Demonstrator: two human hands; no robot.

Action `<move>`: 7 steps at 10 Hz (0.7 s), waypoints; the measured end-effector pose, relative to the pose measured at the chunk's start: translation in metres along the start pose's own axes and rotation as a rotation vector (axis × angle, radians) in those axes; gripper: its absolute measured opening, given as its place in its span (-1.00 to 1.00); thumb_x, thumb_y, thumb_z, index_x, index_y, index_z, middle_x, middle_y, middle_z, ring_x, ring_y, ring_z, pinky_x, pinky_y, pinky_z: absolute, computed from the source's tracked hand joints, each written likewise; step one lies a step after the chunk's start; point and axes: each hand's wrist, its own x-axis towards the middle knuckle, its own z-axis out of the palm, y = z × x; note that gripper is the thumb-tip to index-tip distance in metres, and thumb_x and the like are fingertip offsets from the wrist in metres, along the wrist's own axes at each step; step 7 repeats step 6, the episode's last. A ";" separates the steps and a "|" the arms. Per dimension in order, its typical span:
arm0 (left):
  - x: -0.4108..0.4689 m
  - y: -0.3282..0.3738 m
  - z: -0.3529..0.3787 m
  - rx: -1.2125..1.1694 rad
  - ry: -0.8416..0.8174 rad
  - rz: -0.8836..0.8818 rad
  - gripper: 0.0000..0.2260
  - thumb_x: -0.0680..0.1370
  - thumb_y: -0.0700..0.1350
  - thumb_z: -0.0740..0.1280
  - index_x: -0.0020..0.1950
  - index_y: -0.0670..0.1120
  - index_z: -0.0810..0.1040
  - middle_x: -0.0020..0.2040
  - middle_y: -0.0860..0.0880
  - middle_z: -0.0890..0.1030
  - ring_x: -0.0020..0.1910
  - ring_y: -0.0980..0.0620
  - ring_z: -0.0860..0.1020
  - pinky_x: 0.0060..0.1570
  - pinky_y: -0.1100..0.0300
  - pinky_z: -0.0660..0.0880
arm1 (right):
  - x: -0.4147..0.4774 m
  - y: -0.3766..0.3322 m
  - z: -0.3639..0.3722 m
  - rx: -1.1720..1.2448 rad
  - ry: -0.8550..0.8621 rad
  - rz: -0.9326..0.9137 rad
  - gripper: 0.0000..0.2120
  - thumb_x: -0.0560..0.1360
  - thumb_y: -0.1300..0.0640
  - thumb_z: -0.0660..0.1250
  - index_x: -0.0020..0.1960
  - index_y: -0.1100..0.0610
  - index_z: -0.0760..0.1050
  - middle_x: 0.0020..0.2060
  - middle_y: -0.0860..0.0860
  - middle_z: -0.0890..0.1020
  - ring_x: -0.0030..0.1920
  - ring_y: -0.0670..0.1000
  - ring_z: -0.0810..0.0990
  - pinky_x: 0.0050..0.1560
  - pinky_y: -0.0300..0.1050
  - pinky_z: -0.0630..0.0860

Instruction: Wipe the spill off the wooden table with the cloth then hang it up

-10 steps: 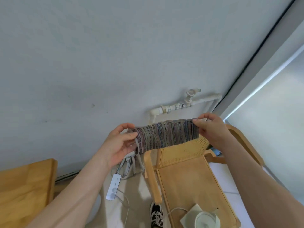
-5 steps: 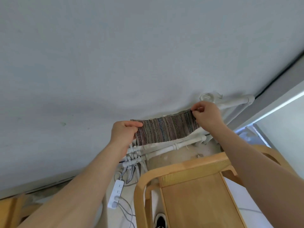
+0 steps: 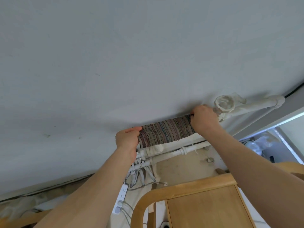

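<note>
The grey wall [image 3: 115, 63] fills most of the view and meets the floor behind a run of white pipes [image 3: 181, 150]. A wooden chair [image 3: 197, 203] stands below and in front of the pipes, between the person and the wall. The striped woven cloth [image 3: 166, 132] is stretched flat along the uppermost pipe, close to the wall, and its lower edge hangs in front of the pipework. Whether it already bears on the pipe cannot be told. The cloth appears light, soft and limp, with a coarse weave that should not slip. Judged so, it is best taken at its two short ends and kept taut until draped. The right hand [image 3: 204, 120] grips the right end with curled fingers, just beside a valve [image 3: 224, 104]. The left hand [image 3: 126, 139] pinches the left end. A white power strip [image 3: 120, 199] lies on the floor below the left forearm.
</note>
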 end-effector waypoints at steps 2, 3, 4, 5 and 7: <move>0.001 -0.002 0.002 0.286 -0.036 0.009 -0.73 0.51 -0.34 0.20 -0.06 -0.11 0.67 -0.05 -0.04 0.63 -0.10 -0.02 0.57 -0.02 0.14 0.53 | -0.010 -0.003 0.005 -0.114 0.120 -0.031 -0.75 0.51 0.21 0.23 0.16 0.19 0.54 0.09 0.20 0.51 0.15 0.25 0.45 -0.11 -0.01 0.38; -0.022 -0.009 -0.007 0.644 0.017 0.373 -0.70 0.53 -0.27 0.18 0.13 -0.01 0.59 0.17 0.00 0.52 0.06 0.03 0.51 0.04 0.22 0.40 | -0.026 -0.004 0.016 -0.081 0.142 -0.148 -0.78 0.51 0.20 0.22 0.08 0.22 0.56 0.05 0.15 0.54 0.12 0.21 0.47 -0.11 0.02 0.50; -0.039 -0.020 -0.008 0.810 -0.187 0.645 -0.62 0.51 -0.31 0.19 0.24 -0.01 0.54 0.23 0.04 0.49 0.21 0.06 0.43 0.17 0.28 0.30 | -0.038 -0.006 0.025 -0.113 0.031 -0.204 -0.83 0.47 0.20 0.26 0.00 0.25 0.55 0.02 0.14 0.55 0.16 0.22 0.46 -0.02 0.09 0.51; -0.048 -0.022 -0.009 0.877 -0.331 0.626 -0.55 0.50 -0.32 0.21 0.36 -0.02 0.45 0.31 0.05 0.45 0.27 0.06 0.40 0.25 0.25 0.31 | -0.041 -0.009 0.023 -0.137 -0.007 -0.184 -0.81 0.49 0.17 0.24 0.05 0.21 0.53 0.10 0.11 0.53 0.22 0.17 0.42 0.08 0.06 0.47; -0.059 -0.012 -0.020 0.804 -0.301 0.593 -0.56 0.53 -0.29 0.20 0.38 -0.01 0.41 0.32 0.06 0.45 0.19 0.11 0.43 0.17 0.28 0.33 | -0.049 -0.010 0.012 -0.072 0.016 -0.155 -0.77 0.49 0.18 0.21 0.11 0.18 0.52 0.14 0.08 0.53 0.23 0.14 0.41 0.05 -0.02 0.41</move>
